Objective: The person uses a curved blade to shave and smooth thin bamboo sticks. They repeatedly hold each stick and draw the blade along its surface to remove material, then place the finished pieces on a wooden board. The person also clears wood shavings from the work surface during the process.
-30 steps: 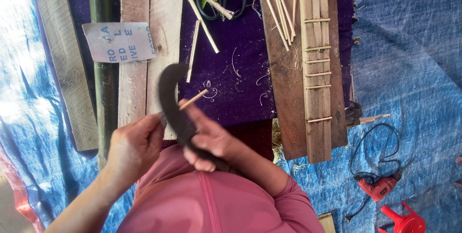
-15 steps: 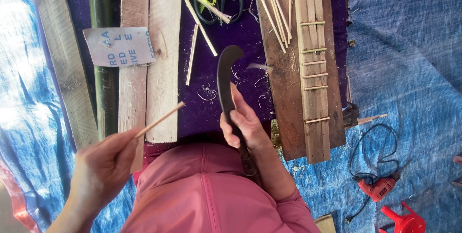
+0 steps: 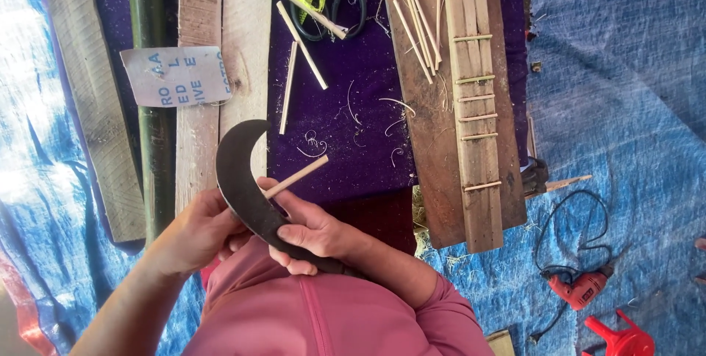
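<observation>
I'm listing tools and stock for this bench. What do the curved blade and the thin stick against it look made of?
Curved blade: probably metal, dark and dull, no shine, gripped by the right hand. Thin stick: pale tan and straight, likely split bamboo or wood, held at the left hand.

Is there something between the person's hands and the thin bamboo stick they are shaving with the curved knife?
Nothing visible does. The left hand already holds the thin stick at its near end, and the right hand grips the curved knife, whose blade lies across the stick. Only the blade touches the stick between the hands.
</observation>
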